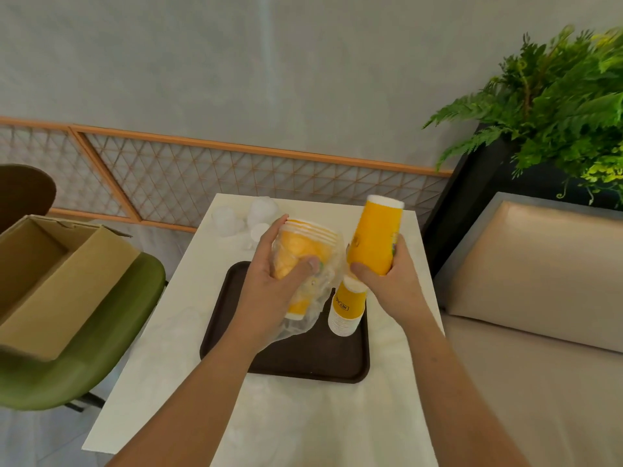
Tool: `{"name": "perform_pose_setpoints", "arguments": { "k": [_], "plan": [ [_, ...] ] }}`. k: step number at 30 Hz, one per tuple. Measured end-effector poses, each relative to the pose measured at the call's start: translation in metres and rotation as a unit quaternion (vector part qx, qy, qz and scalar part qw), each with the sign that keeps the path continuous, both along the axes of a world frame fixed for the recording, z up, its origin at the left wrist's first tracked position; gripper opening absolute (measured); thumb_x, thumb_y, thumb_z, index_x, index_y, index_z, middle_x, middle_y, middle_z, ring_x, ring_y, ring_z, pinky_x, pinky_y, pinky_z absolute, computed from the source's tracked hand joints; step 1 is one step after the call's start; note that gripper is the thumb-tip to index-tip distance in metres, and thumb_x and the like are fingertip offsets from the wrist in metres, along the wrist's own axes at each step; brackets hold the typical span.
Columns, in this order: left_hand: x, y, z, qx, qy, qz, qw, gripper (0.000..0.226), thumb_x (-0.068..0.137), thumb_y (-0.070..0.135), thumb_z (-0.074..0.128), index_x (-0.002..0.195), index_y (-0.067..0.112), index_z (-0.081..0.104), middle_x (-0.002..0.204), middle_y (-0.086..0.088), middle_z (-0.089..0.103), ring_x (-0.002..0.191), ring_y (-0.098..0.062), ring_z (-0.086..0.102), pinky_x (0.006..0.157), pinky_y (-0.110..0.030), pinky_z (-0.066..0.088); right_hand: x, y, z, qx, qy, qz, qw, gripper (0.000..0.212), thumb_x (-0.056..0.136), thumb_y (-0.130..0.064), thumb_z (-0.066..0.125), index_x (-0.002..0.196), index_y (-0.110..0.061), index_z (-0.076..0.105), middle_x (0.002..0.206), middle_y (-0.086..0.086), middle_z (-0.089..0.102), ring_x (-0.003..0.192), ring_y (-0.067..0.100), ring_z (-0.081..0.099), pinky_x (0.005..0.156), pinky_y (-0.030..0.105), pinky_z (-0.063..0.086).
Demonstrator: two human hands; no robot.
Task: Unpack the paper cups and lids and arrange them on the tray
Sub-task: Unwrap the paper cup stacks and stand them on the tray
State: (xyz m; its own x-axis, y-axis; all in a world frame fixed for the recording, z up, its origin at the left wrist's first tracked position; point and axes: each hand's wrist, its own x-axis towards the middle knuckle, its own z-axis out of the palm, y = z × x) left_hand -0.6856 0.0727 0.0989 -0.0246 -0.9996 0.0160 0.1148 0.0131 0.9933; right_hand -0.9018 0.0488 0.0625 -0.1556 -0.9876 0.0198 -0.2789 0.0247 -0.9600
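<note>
My left hand [274, 291] grips a short stack of yellow paper cups [296, 251] still partly wrapped in a clear plastic sleeve [303, 318], held above the dark brown tray [303, 362]. My right hand [387, 281] grips a taller bare stack of yellow cups [376, 237], upside down and tilted slightly, above the tray's right side. Another stack of yellow cups [347, 311] stands upside down on the tray, just below my right hand. Packs of translucent lids [242, 214] lie at the far end of the white table [303, 416].
An open cardboard box [50, 281] sits on a green chair [101, 348] to the left. A beige bench cushion [539, 281] lies to the right, with a fern in a black planter [556, 112] behind it. A wire-mesh panel runs along the wall.
</note>
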Motion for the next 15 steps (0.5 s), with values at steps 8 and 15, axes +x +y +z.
{"name": "perform_pose_setpoints", "arguments": {
  "k": [8, 15],
  "plan": [
    [0.003, 0.011, -0.014, 0.021, -0.016, 0.024, 0.999, 0.073, 0.089, 0.023, 0.081, 0.146, 0.052, 0.046, 0.136, 0.019, 0.06, 0.122, -0.012, 0.065, 0.095, -0.043, 0.062, 0.011, -0.022, -0.087, -0.025, 0.052, -0.062, 0.996, 0.082, 0.073, -0.044, 0.086, 0.143, -0.038, 0.044, 0.13, -0.008, 0.058, 0.124, 0.024, 0.057, 0.097, 0.053, 0.055],
    [0.009, 0.017, -0.021, 0.02, -0.057, 0.035, 0.998, 0.082, 0.082, 0.034, 0.086, 0.151, 0.049, 0.044, 0.141, 0.018, 0.059, 0.122, -0.007, 0.064, 0.092, -0.035, 0.061, 0.008, 0.0, -0.162, 0.114, 0.101, -0.058, 0.987, 0.098, 0.072, -0.037, 0.093, 0.149, -0.026, 0.035, 0.139, 0.005, 0.052, 0.134, 0.033, 0.048, 0.104, 0.054, 0.05]
  ]
}}
